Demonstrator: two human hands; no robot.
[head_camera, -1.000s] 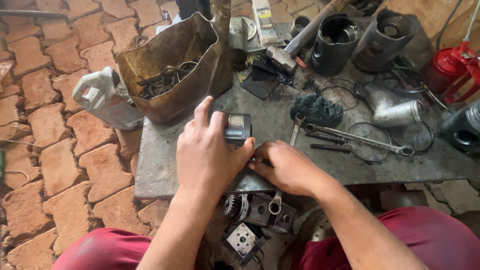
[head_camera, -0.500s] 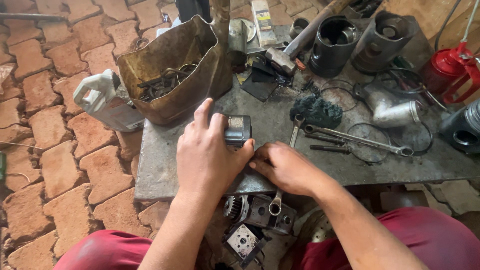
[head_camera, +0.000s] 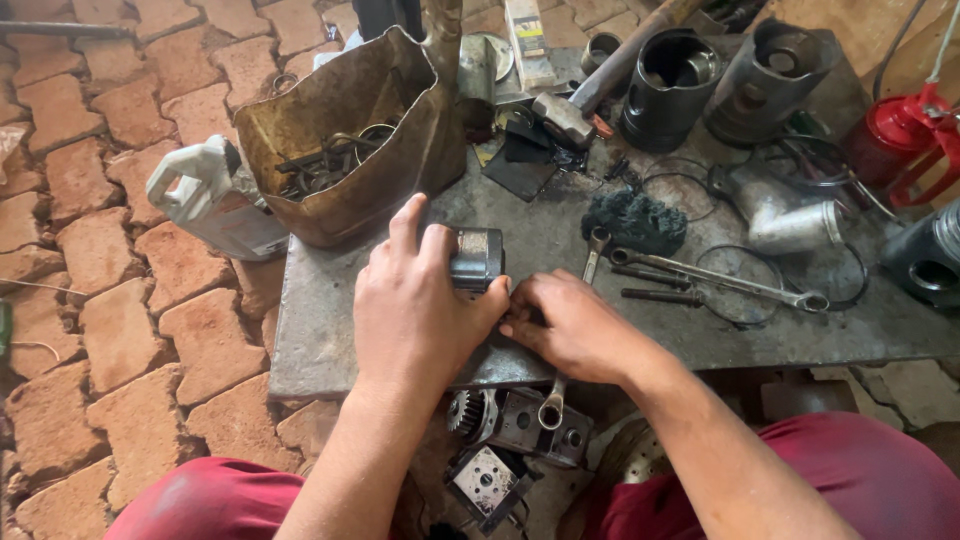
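Gripping grey metal part (head_camera: 476, 258) beside white jug (head_camera: 212, 198)

A dented brass-coloured tub (head_camera: 345, 140) of metal rings is sitting at the upper left of the grey slab (head_camera: 320, 340), with a white jug (head_camera: 210, 200) lying beside it on the brick floor (head_camera: 90, 280). Two dark pistons (head_camera: 720, 80) are standing at the top (both hollow side up), and a long spanner (head_camera: 720, 280) is lying right of centre.

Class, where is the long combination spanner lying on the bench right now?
In the head view the long combination spanner lies flat on the metal bench, right of the hands, between the black wire brush and a thin wire ring.
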